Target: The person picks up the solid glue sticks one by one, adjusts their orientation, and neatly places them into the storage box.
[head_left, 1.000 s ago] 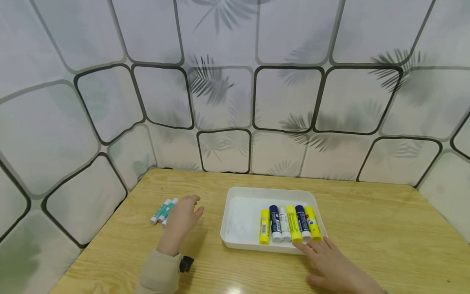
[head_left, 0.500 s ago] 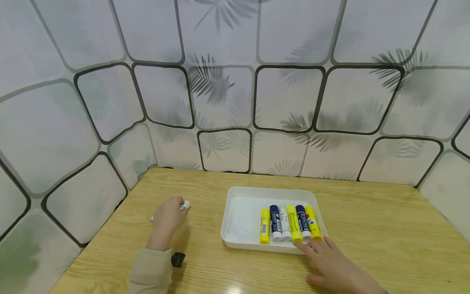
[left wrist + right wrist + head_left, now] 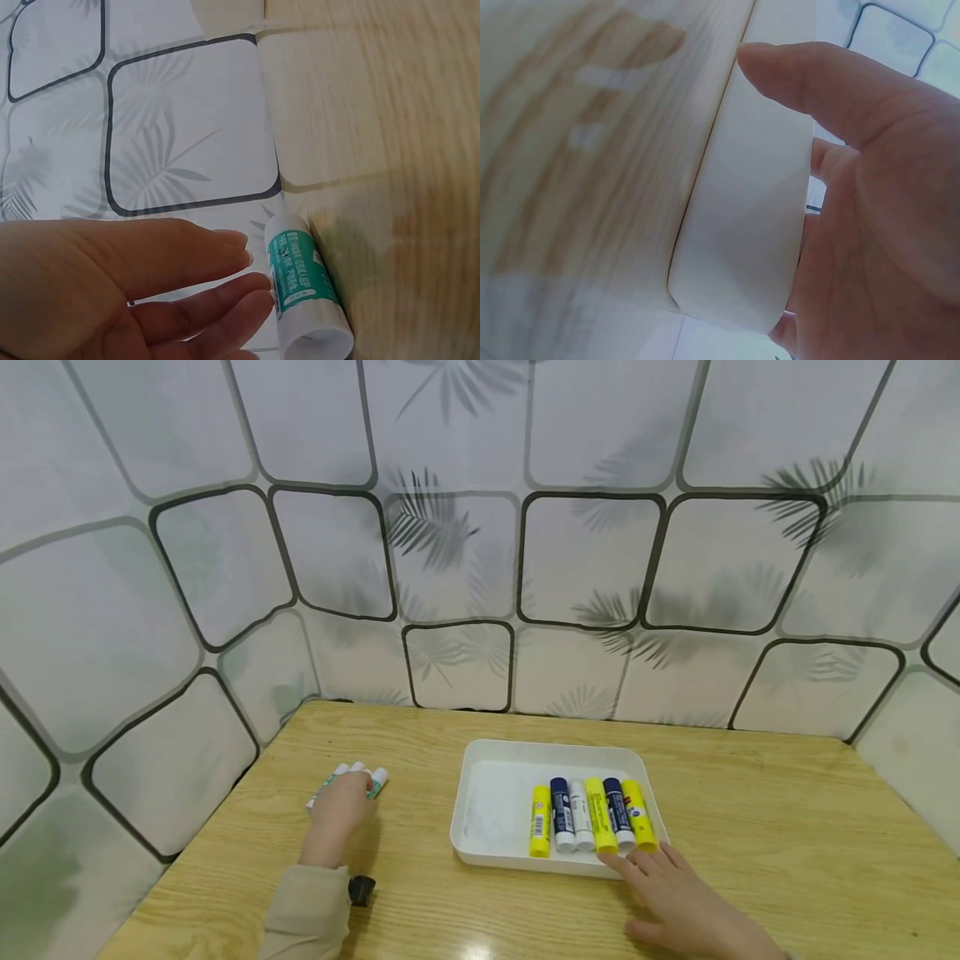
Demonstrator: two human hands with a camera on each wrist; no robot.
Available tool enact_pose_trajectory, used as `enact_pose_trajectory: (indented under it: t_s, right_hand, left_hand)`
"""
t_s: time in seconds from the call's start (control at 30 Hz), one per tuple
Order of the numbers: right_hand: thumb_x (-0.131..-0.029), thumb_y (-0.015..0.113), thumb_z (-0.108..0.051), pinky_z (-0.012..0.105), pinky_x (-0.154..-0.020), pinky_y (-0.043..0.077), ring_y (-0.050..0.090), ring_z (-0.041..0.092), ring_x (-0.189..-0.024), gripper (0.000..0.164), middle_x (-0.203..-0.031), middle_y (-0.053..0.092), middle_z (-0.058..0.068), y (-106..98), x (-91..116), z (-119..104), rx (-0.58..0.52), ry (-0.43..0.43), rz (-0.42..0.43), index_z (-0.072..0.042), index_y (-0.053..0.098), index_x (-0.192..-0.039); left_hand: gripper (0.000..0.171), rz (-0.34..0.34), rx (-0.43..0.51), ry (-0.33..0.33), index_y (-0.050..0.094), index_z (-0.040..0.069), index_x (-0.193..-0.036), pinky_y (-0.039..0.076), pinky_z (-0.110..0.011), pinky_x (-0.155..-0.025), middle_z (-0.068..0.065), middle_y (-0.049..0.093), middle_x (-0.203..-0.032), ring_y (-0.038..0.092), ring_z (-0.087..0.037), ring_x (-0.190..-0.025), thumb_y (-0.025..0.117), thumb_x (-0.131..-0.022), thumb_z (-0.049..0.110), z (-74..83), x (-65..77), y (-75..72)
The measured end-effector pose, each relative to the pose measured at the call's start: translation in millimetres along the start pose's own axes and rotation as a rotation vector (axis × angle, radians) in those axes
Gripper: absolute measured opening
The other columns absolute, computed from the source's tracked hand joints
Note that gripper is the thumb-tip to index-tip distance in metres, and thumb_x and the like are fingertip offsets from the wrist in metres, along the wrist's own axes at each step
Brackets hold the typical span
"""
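Note:
On the left of the table, my left hand [image 3: 341, 810] is over a small row of white-and-green glue sticks [image 3: 378, 781]. In the left wrist view its fingertips are right at the side of one glue stick [image 3: 300, 277], which lies flat with its white end toward the camera. The hand partly hides the row in the head view. My right hand [image 3: 678, 897] has its fingers resting at the front right rim of a white tray [image 3: 480, 860], its thumb spread apart. In the right wrist view the tray's outer wall [image 3: 742, 187] shows, with fingertips behind its edge.
Inside the tray's right half, several glue sticks lie side by side: yellow ones [image 3: 540, 821], dark blue ones [image 3: 562, 814] and a white one [image 3: 581, 816]. A patterned curtain [image 3: 465, 568] borders the wooden table [image 3: 787, 827] at the back and left.
My left hand has come down and left onto the glue sticks, its fingers lower. One glue stick now lies farther right in the row. My right hand and the tray stay put.

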State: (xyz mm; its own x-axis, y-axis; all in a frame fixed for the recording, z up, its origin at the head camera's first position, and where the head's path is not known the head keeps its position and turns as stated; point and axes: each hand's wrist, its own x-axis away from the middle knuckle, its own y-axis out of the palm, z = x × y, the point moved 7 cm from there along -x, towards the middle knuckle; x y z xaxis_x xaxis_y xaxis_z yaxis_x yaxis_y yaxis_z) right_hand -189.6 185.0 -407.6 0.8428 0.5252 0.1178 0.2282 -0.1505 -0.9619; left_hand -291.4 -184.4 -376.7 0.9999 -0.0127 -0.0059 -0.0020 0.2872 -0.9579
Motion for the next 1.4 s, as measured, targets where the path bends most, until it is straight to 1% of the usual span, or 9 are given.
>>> enact_pose_trajectory:
  t_s: [0.13, 0.33, 0.47, 0.63, 0.87, 0.97, 1.2, 1.4]
  right_hand:
    - [-0.075, 0.063, -0.041, 0.057, -0.098, 0.014, 0.04, 0.027, -0.114, 0.067, -0.12, 0.047, 0.006, 0.5, 0.6, 0.5, 0.005, 0.002, 0.006, -0.015, 0.039, -0.132]
    - [-0.075, 0.063, -0.041, 0.057, -0.098, 0.014, 0.04, 0.027, -0.115, 0.068, -0.121, 0.047, 0.006, 0.9, 1.5, 0.4, 0.009, 0.009, 0.002, -0.015, 0.039, -0.133]
    - [-0.075, 0.063, -0.041, 0.057, -0.098, 0.014, 0.04, 0.027, -0.114, 0.067, -0.12, 0.047, 0.005, 0.6, 1.7, 0.3, 0.008, 0.004, 0.008, -0.015, 0.039, -0.132]
    - [-0.076, 0.063, -0.041, 0.058, -0.097, 0.014, 0.04, 0.027, -0.114, 0.068, -0.121, 0.046, 0.006, 0.7, 1.5, 0.4, 0.006, -0.007, 0.014, -0.015, 0.039, -0.133]
    - [-0.077, 0.062, -0.039, 0.057, -0.098, 0.014, 0.041, 0.026, -0.114, 0.067, -0.119, 0.047, 0.005, 0.3, 2.2, -0.9, 0.022, -0.02, 0.021, -0.014, 0.037, -0.134]
    - [-0.077, 0.063, -0.039, 0.057, -0.098, 0.014, 0.041, 0.026, -0.113, 0.068, -0.119, 0.047, 0.005, 0.2, 2.6, -1.0, 0.024, -0.024, 0.028, -0.014, 0.037, -0.134]
    - [-0.076, 0.063, -0.037, 0.057, -0.098, 0.015, 0.042, 0.025, -0.112, 0.068, -0.117, 0.047, 0.004, -0.3, 2.8, -1.9, 0.027, -0.028, 0.039, -0.014, 0.037, -0.134]
    - [-0.076, 0.064, -0.038, 0.057, -0.097, 0.016, 0.042, 0.026, -0.112, 0.069, -0.117, 0.047, 0.005, -1.4, 2.1, -2.7, 0.036, -0.029, 0.038, -0.014, 0.037, -0.134]
  left_hand:
    - [0.021, -0.004, -0.001, 0.005, 0.062, 0.0, -0.096, 0.047, -0.042, -0.065, -0.013, 0.062, -0.09, 0.058, -0.028, -0.077, 0.063, -0.077, 0.008, 0.1, 0.2, 0.6]
    - [0.023, -0.015, 0.023, -0.03, 0.061, -0.001, -0.1, 0.047, -0.043, -0.063, -0.014, 0.061, -0.092, 0.057, -0.028, -0.076, 0.062, -0.078, 0.007, -1.7, 0.1, 0.2]
    - [0.024, -0.025, 0.018, -0.043, 0.061, -0.001, -0.1, 0.046, -0.042, -0.063, -0.014, 0.061, -0.092, 0.056, -0.026, -0.076, 0.063, -0.077, 0.007, -2.3, -0.4, 0.3]
    - [0.024, -0.034, 0.009, -0.04, 0.061, -0.001, -0.099, 0.046, -0.041, -0.062, -0.013, 0.06, -0.09, 0.055, -0.026, -0.075, 0.063, -0.077, 0.008, -1.8, -0.7, 0.2]
    - [0.021, -0.072, 0.005, -0.042, 0.06, -0.001, -0.098, 0.045, -0.039, -0.06, -0.011, 0.059, -0.087, 0.053, -0.023, -0.071, 0.061, -0.079, 0.007, 0.7, 1.4, -0.7]
    - [0.021, -0.071, 0.007, -0.043, 0.06, -0.001, -0.098, 0.045, -0.038, -0.061, -0.01, 0.059, -0.086, 0.053, -0.022, -0.071, 0.061, -0.079, 0.007, 0.6, 1.5, -0.4]
    - [0.012, -0.054, 0.031, -0.028, 0.06, 0.0, -0.089, 0.042, -0.033, -0.055, -0.006, 0.056, -0.075, 0.049, -0.019, -0.064, 0.061, -0.078, 0.006, 1.3, 1.1, 1.7]
    - [0.009, -0.07, 0.046, -0.034, 0.058, 0.001, -0.085, 0.041, -0.033, -0.055, -0.005, 0.054, -0.072, 0.048, -0.019, -0.063, 0.061, -0.08, 0.007, 1.7, 1.6, 5.4]
